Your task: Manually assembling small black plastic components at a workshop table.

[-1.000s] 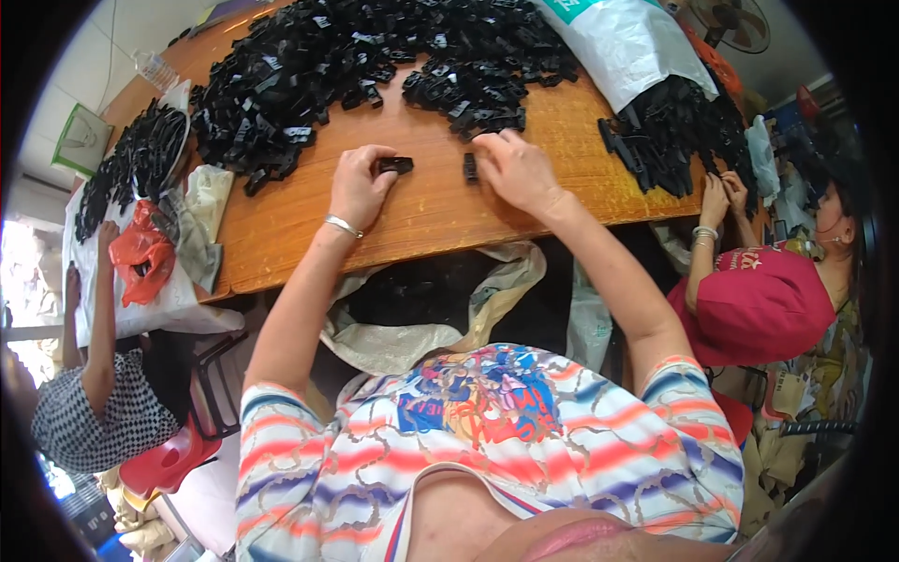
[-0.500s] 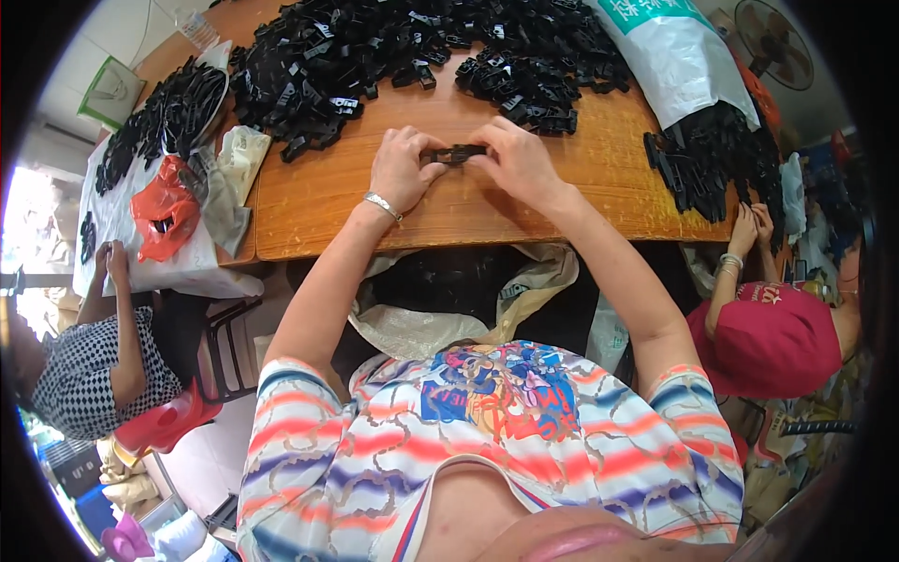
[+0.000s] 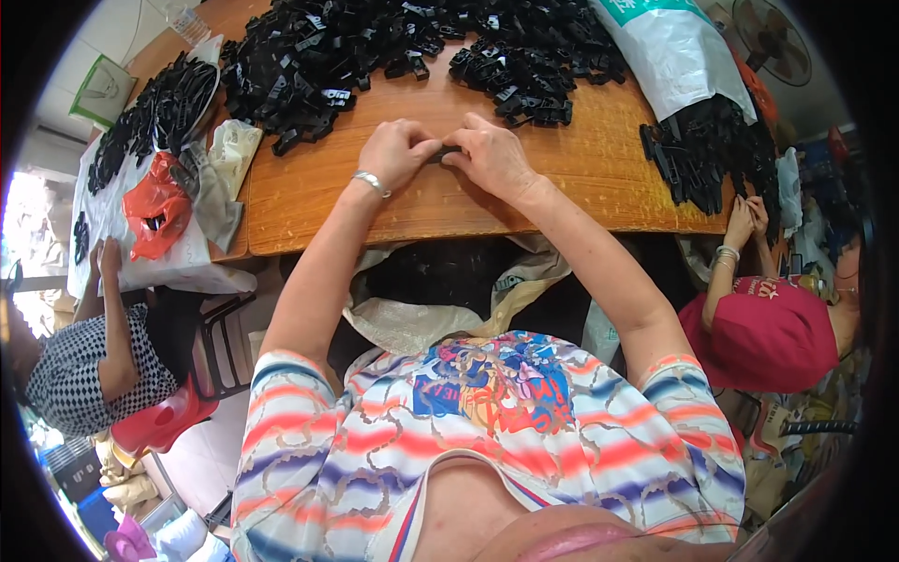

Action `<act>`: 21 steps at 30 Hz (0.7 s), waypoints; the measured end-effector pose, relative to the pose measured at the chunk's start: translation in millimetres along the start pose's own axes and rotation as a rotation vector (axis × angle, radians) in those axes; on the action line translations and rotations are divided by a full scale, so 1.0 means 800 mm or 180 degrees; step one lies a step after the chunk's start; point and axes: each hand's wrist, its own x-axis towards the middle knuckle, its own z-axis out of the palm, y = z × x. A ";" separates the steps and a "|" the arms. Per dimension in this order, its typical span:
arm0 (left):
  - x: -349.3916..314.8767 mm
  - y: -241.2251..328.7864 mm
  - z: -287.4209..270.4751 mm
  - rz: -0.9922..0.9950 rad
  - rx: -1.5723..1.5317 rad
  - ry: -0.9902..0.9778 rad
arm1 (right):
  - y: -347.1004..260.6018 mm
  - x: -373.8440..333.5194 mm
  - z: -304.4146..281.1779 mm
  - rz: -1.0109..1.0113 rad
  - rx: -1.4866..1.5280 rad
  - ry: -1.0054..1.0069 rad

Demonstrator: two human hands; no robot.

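Head camera view: a worn brown wooden surface (image 3: pixel 318 206) stretched across the workroom, its near edge facing a person in a striped, printed shirt (image 3: pixel 487 412). Spread over its far side lay a great heap of black plastic parts (image 3: pixel 309 56), with a smaller cluster (image 3: pixel 515 84) of them reaching toward the worker, right of center. At right, a co-worker in a dark red top (image 3: pixel 768 332) sat at the corner, both hands at a pile of long black pieces (image 3: pixel 688 164) lying at the mouth of a white sack (image 3: pixel 670 66). Across the room at left, a co-worker in a checkered top (image 3: pixel 94 365) sat beside a white-covered stand, where a red plastic bag (image 3: pixel 156 201) rested near more dark strips (image 3: pixel 154 108). Mid-frame, the worker's left hand (image 3: pixel 396 155) and right hand (image 3: pixel 489 157) came close together, fingers bent and pinched on the same small part. A silvery bracelet (image 3: pixel 372 181) circled the left wrist. Smallest of all, the black piece (image 3: pixel 444 152) sat between the fingertips, in front of the heap and over the brown wood; mostly hidden, it left me unable to tell its full shape.
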 end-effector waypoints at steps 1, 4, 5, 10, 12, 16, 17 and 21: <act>0.003 0.004 0.003 0.0103 0.0412 0.0059 | 0.002 -0.006 0.002 -0.0003 0.0062 0.0167; 0.004 0.005 0.007 0.0080 0.0658 -0.0078 | 0.005 -0.015 0.005 -0.0018 0.0184 0.0374; 0.005 0.004 0.005 0.0002 0.0722 -0.0185 | 0.005 -0.016 0.005 -0.0051 0.0262 0.0384; 0.012 -0.016 -0.012 -0.0083 -0.0434 -0.0981 | -0.034 -0.081 0.003 0.0062 0.0431 -0.0225; 0.027 0.000 0.003 -0.0043 -0.0687 -0.0642 | -0.056 -0.117 -0.006 0.0008 0.0627 -0.0303; 0.061 0.058 0.058 0.0327 0.0039 0.0274 | -0.059 -0.134 -0.012 -0.0097 0.0801 -0.0277; 0.069 0.062 0.070 0.0312 0.0193 0.0378 | -0.055 -0.129 -0.015 -0.0078 0.0848 -0.0234; 0.071 0.086 0.099 0.0557 0.0732 0.0667 | 0.022 -0.100 -0.040 0.0394 0.0330 0.0465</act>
